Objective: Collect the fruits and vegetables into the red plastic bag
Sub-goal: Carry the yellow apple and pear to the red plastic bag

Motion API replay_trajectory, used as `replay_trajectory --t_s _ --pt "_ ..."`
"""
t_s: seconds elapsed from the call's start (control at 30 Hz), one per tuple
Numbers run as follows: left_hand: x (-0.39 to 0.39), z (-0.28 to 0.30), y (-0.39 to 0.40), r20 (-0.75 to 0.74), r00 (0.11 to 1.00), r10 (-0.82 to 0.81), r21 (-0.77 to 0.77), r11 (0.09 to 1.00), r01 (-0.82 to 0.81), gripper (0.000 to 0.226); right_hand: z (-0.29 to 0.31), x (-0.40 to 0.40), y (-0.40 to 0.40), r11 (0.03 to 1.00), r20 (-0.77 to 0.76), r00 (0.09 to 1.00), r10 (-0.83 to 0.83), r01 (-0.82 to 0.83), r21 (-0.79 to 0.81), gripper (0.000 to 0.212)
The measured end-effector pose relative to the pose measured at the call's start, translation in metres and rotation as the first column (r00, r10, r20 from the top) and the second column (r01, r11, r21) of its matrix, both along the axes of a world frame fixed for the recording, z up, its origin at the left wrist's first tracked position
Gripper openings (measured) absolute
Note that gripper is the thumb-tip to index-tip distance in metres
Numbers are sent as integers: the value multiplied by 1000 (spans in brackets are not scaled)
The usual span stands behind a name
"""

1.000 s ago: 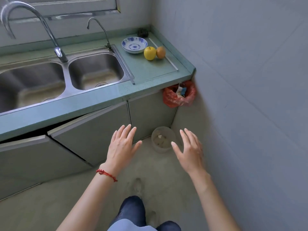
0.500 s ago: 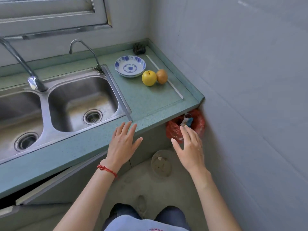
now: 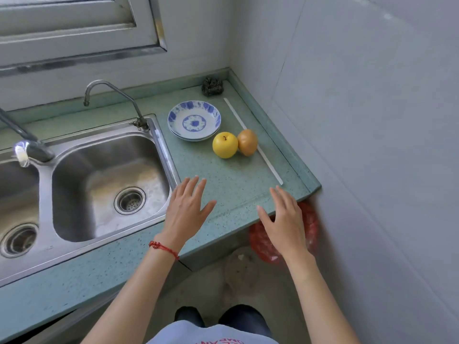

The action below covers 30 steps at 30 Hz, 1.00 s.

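**Fruit ahead of both hands, bag below the surface edge**

Yellow apple (image 3: 225, 145) and brown onion (image 3: 247, 142) sit touching each other on the green surface (image 3: 231, 180), just in front of the blue-patterned plates (image 3: 194, 120) & left of the white strip (image 3: 253, 141). Both lie straight ahead of the hands, further from the person, approx. midway between them. Left hand (image 3: 185, 214) hovers over the surface by the sink (image 3: 104, 187) edge, fingers straight & spread, holding nothing. Right hand (image 3: 285, 219) is over the front corner, fingers straight & loosely apart, also holding nothing. Apple is on the left-hand side of the pair, onion on the right, so each hand has its own near target; neither is clearly closer overall. Apple is round, no long axis; onion stands a bit taller than wide, its ends hard to make out.

Red plastic bag (image 3: 310, 227) hangs below the surface's corner, mostly hidden behind the right hand — right hand is nearest it.

Writing: red letters on the person's shirt at the bottom edge, cut off, not readable. No brands seen.
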<state>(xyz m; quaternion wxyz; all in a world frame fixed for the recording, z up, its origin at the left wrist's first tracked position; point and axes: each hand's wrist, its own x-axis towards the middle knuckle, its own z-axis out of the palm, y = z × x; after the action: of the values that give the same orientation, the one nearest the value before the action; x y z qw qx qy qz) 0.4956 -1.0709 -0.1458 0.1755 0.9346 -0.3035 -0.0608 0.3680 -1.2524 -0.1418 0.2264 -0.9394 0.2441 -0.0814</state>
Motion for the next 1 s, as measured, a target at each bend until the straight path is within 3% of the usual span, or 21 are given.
replay_trajectory --t_s 0.27,0.4,0.7,1.0 --pt "48 -5 -52 -107 990 95 -44 994 -100 65 -6 50 -52 998 -22 999 41 -39 58 60" --pt "64 -9 -67 -217 965 148 -140 973 -181 65 -11 72 -65 988 -10 999 33 -32 150 59" --pt "105 -29 -113 -543 792 278 -284 827 -485 81 -24 123 -83 835 32 977 -213 164 525 52" --pt "135 -52 -146 -639 708 301 -343 712 -613 100 -31 148 -92 751 -2 943 -332 266 604 49"
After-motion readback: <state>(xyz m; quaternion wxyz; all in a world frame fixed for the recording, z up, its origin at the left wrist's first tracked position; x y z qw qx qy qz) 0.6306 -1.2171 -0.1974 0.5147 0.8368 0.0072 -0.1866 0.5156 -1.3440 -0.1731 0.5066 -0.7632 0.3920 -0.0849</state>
